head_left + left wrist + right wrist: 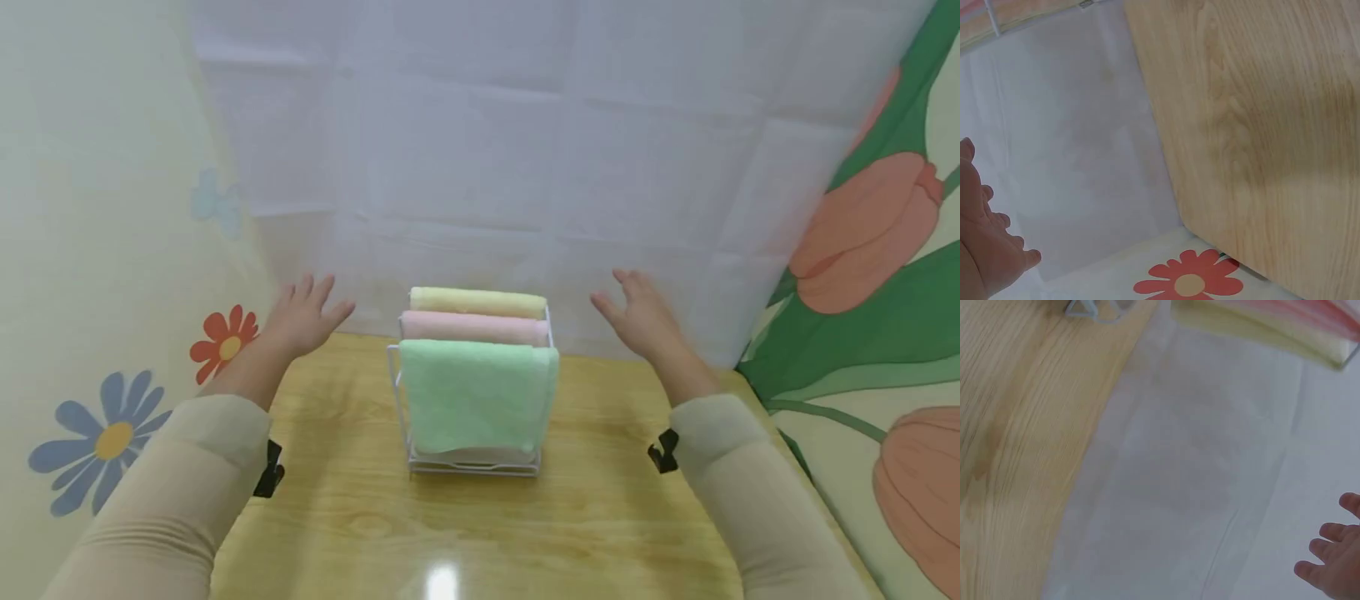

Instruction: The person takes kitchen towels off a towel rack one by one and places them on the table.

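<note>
A white wire rack (pixel 476 472) stands on the wood-grain table (pixel 352 492).

Green towel (pixel 468 396), pink towel (pixel 472 327) & yellow towel (pixel 480 300): all 3 cloth, matt, soft-looking, fairly smooth. Rack (pixel 474 473): thin white wire, looks like coated metal, smooth. Tabletop (pixel 360 542): wood or wood-look laminate, can't tell which; visible grain, smooth, semi-gloss w/ 1 bright glare spot. Backdrop (pixel 465 150): thin white sheet, cloth or paper-like, matt, w/ fold creases. L hanging (pixel 112 250) & R hanging (pixel 862 237): printed, matt, fabric-looking. L sleeve (pixel 150 492) & R sleeve (pixel 750 492): matt cloth, L 1 wrinkled. 2 black wrist mounts (pixel 268 471): plastic-looking.
</note>
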The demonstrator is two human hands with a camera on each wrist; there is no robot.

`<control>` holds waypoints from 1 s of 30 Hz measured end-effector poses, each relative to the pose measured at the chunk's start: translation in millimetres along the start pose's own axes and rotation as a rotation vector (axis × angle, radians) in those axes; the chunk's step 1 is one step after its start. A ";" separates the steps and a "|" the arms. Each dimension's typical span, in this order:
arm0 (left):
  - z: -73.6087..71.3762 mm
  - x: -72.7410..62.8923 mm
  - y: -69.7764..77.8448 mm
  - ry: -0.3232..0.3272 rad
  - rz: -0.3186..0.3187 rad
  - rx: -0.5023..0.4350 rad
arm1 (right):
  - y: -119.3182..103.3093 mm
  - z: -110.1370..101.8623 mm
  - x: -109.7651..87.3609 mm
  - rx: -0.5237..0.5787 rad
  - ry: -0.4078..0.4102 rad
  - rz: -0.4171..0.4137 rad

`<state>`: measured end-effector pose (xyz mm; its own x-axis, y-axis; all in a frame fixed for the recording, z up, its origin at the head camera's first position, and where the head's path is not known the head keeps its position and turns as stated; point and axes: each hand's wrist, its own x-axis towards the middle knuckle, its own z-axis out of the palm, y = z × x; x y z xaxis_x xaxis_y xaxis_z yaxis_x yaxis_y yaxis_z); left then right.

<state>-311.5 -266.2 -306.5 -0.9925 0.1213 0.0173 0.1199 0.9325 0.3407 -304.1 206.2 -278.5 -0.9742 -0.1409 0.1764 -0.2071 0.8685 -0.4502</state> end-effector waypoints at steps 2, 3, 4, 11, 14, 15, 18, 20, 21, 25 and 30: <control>8.7 -4.4 -6.2 0.002 0.006 -0.024 | -7.2 3.7 -2.8 0.030 0.004 -0.034; 13.2 -6.6 -8.8 0.004 0.008 -0.041 | -10.4 5.2 -4.4 0.045 0.006 -0.047; 17.3 -8.9 -11.0 0.008 0.013 -0.066 | -13.8 6.3 -6.1 0.061 0.010 -0.062; 45.7 -25.2 -16.1 0.030 0.084 -0.274 | -32.9 10.3 -17.9 0.167 0.027 -0.132; 59.6 -34.7 -15.6 0.031 0.087 -0.332 | -39.8 11.4 -24.4 0.193 0.021 -0.148; 64.3 -38.1 -15.2 0.030 0.080 -0.345 | -42.1 11.8 -26.5 0.198 0.017 -0.154; 78.2 -47.4 -14.8 0.002 0.042 -0.396 | -48.8 12.9 -32.0 0.205 0.006 -0.177; 87.3 -52.4 -14.5 -0.005 0.029 -0.431 | -52.6 14.1 -34.7 0.208 0.002 -0.196; 91.4 -54.6 -14.1 -0.004 0.027 -0.448 | -54.5 14.7 -36.0 0.211 0.002 -0.204; 107.8 -61.3 -11.4 0.042 0.066 -0.527 | -61.9 17.3 -40.5 0.221 0.004 -0.237; 128.3 -72.2 -6.2 0.078 0.101 -0.615 | -71.9 21.2 -45.8 0.231 -0.004 -0.273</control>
<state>-237.3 -237.1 -430.5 -0.9787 0.1520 0.1379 0.1996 0.5483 0.8121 -246.5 140.2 -272.8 -0.8804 -0.3549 0.3146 -0.4742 0.6684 -0.5731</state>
